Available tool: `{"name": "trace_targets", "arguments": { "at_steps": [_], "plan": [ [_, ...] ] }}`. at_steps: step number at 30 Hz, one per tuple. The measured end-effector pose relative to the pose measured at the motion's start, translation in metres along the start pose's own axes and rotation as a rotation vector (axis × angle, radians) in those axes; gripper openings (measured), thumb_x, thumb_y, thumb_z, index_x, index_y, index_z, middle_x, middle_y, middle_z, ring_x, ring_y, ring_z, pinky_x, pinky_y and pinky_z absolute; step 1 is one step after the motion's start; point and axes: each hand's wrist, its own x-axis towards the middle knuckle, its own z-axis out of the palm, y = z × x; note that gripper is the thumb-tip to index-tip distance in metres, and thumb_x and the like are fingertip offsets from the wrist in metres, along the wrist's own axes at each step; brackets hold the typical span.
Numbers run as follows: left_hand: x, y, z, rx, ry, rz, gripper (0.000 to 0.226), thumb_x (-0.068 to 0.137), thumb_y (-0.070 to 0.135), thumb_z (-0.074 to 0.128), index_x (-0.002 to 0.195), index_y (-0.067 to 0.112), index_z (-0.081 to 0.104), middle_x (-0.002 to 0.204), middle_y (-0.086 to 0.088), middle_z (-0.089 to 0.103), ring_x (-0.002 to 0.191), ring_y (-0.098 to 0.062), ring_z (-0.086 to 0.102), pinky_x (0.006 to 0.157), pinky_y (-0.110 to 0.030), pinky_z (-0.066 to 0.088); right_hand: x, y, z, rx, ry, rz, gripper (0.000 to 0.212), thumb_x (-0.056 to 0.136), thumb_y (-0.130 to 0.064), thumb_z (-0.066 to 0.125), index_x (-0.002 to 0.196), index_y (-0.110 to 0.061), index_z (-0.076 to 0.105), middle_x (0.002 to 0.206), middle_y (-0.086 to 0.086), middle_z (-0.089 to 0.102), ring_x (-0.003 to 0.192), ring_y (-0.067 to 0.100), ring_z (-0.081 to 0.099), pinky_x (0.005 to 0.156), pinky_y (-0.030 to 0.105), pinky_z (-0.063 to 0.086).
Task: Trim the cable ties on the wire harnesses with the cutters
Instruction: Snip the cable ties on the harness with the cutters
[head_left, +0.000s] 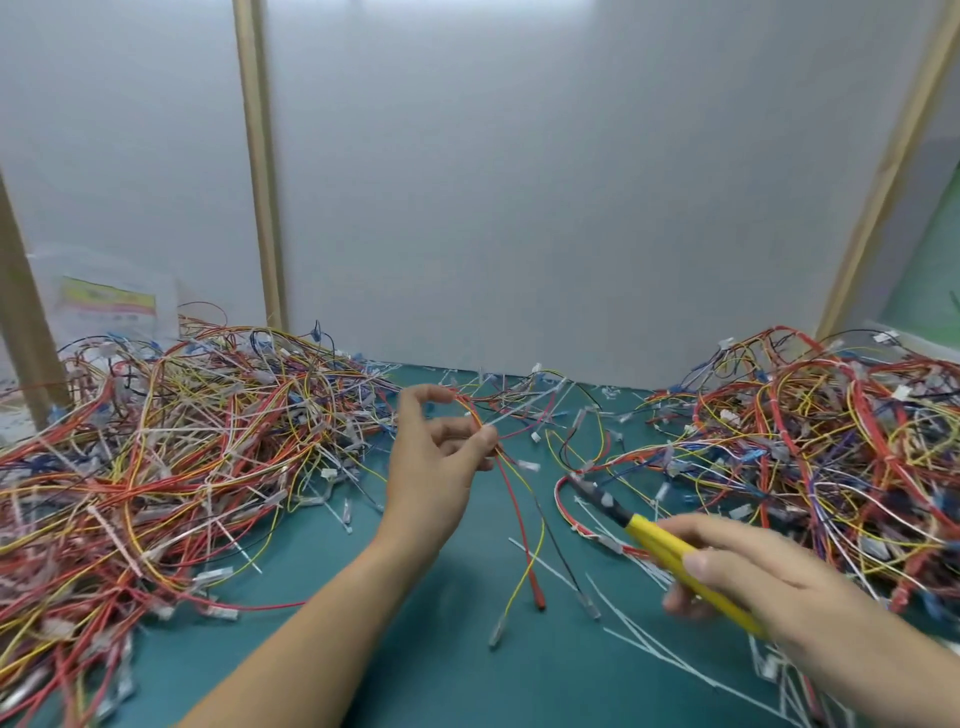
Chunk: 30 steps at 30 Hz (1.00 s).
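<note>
Holding one wire harness (536, 590) over mid-bench, pinched in left hand (436, 467) between thumb and curled fingers. White cable tie tail (524, 406) poking up-right, leads dangling onto green bench mat (441, 649). Gripping yellow-handled cutters (639, 530) in right hand (753, 577), fingers wrapped round handle, dark tip near harness, not touching. Tangled harness piles at left (156, 441) and right (831, 457) edges. White tie offcuts (649, 639) scattered front-right.

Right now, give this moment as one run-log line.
left hand: pinches wire harness | right hand: grips yellow cutters | mat: loose white strips
</note>
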Motion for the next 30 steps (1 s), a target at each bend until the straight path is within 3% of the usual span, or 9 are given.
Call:
{"name": "trace_targets", "arguments": {
  "at_steps": [4,7,11,17,23,30],
  "plan": [
    [-0.009,0.002,0.007,0.076,-0.116,0.079,0.019,0.084,0.001,0.074,0.09,0.019,0.07,0.081,-0.002,0.073,0.072,-0.019,0.071,0.071,-0.026,0.057,0.018,-0.006,0.025,0.204,0.013,-0.041,0.021,0.103,-0.018,0.046,0.105,-0.012,0.066,0.077,0.021,0.071,0.072,0.028,0.068,0.08,0.042,0.058],
    [-0.018,0.003,0.011,0.087,-0.19,0.087,0.026,0.082,0.007,0.078,0.097,0.028,0.073,0.092,0.003,0.073,0.076,-0.017,0.072,0.073,-0.023,0.056,0.026,-0.003,0.038,0.308,0.089,-0.068,0.029,0.095,-0.039,0.054,0.097,-0.015,0.069,0.072,0.026,0.066,0.064,0.029,0.064,0.073,0.049,0.057],
    [-0.022,0.002,0.015,0.114,-0.247,0.079,0.043,0.081,0.006,0.078,0.112,0.033,0.068,0.099,0.007,0.07,0.08,-0.024,0.073,0.08,-0.033,0.06,0.027,0.006,0.043,0.259,0.122,-0.072,0.038,0.076,-0.062,0.05,0.084,-0.03,0.07,0.07,0.019,0.067,0.06,0.033,0.066,0.069,0.044,0.056],
    [-0.025,0.006,0.016,0.134,-0.28,0.082,0.046,0.081,0.003,0.079,0.117,0.029,0.066,0.11,0.011,0.071,0.077,-0.015,0.072,0.072,-0.02,0.054,0.028,0.021,0.038,0.19,0.177,-0.06,0.036,0.076,-0.065,0.047,0.083,-0.038,0.068,0.069,0.011,0.068,0.055,0.024,0.066,0.064,0.034,0.053],
    [-0.027,0.008,0.017,0.143,-0.307,0.067,0.05,0.079,0.004,0.081,0.119,0.028,0.066,0.111,0.013,0.072,0.08,-0.013,0.074,0.074,-0.019,0.055,0.028,0.024,0.042,0.134,0.231,-0.114,0.033,0.074,-0.064,0.048,0.087,-0.04,0.067,0.069,0.0,0.066,0.054,0.013,0.064,0.056,0.018,0.049],
    [-0.027,0.009,0.016,0.146,-0.335,0.057,0.048,0.078,0.007,0.082,0.117,0.031,0.066,0.11,0.012,0.073,0.08,-0.014,0.075,0.078,-0.021,0.057,0.028,0.027,0.047,0.042,0.293,-0.179,0.035,0.078,-0.064,0.046,0.094,-0.04,0.066,0.089,-0.014,0.061,0.078,0.012,0.062,0.076,0.034,0.05]
  ]
}}
